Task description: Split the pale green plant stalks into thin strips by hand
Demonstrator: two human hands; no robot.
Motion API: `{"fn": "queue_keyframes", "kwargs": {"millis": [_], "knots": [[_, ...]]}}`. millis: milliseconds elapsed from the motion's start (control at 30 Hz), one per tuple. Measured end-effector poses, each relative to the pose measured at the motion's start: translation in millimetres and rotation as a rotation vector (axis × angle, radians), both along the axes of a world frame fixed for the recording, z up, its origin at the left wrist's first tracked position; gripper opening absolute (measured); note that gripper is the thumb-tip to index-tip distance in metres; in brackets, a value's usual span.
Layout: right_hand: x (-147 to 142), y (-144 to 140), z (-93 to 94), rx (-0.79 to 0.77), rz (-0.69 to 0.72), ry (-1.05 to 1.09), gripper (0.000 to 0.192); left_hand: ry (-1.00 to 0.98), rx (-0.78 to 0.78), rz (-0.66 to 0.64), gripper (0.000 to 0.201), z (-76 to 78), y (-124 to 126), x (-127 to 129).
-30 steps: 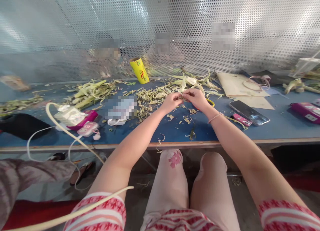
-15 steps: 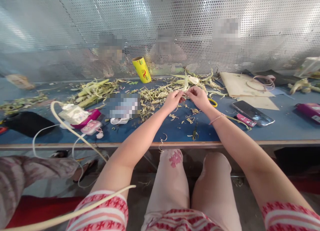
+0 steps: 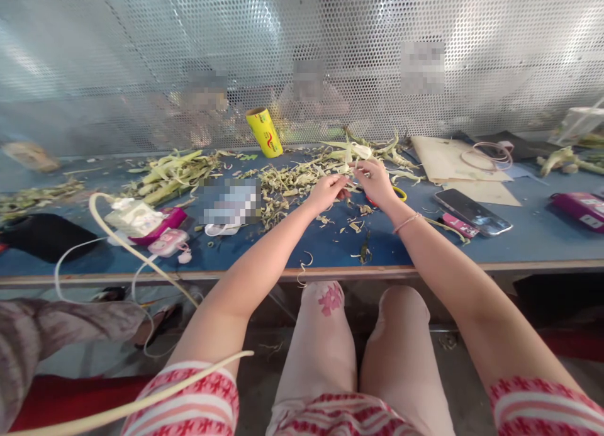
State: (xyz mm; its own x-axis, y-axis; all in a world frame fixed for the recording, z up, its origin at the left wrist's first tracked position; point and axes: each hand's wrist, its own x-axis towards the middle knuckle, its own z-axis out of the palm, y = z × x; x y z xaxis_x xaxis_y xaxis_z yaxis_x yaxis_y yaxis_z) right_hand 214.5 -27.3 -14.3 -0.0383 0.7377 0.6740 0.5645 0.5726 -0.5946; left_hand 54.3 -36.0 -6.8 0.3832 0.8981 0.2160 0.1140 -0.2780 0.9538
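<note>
On the blue counter (image 3: 519, 241) littered with green scraps (image 3: 287, 181), my left hand (image 3: 327, 192) and right hand (image 3: 377, 181) pinch a thin, dark strip (image 3: 350, 189), lying left-to-right between them.

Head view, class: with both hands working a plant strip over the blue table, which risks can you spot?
1. The phone lies near the right hand; a sweep of that arm could knock it.
2. Scraps lie close to the table edge and may fall.
3. The strip pinched with the left hand looks thin and may tear.
</note>
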Motion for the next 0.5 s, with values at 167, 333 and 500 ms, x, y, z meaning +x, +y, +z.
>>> {"fn": "queue_keyframes", "kwargs": {"millis": [167,333,500], "knots": [[-3.6,-9.0,1.0,0.096,0.115,-0.069,0.029,-0.177,-0.234,-0.009,0.031,-1.8,0.3,2.9],[-2.9,-9.9,0.4,0.152,0.080,-0.127,0.032,-0.325,-0.326,-0.060,0.021,2.5,-4.0,3.0],[-2.6,-11.0,2.2,0.175,0.113,-0.190,0.038,-0.391,-0.312,-0.100,0.020,4.7,-5.0,0.2]]}}
